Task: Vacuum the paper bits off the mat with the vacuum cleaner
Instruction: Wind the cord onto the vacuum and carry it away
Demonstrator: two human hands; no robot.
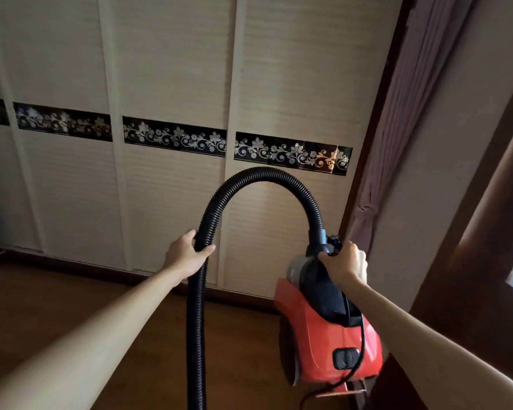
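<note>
A red and black canister vacuum cleaner point(317, 324) hangs nose-up off the wooden floor at the right. My right hand point(345, 264) grips its black handle at the top. A black ribbed hose point(261, 176) arches up from the vacuum's top, over to the left, then drops straight down past the bottom edge. My left hand point(187, 255) curls round the hose's descending stretch. The hose's nozzle end is out of view. No mat and no paper bits show in the frame.
Cream sliding closet doors point(166, 69) with a black floral band fill the wall ahead. A tied mauve curtain point(397, 128) hangs at the right beside a dark wooden frame point(468, 261). A black power cord point(359, 359) trails down from the vacuum. Brown wooden floor point(71, 291) lies below.
</note>
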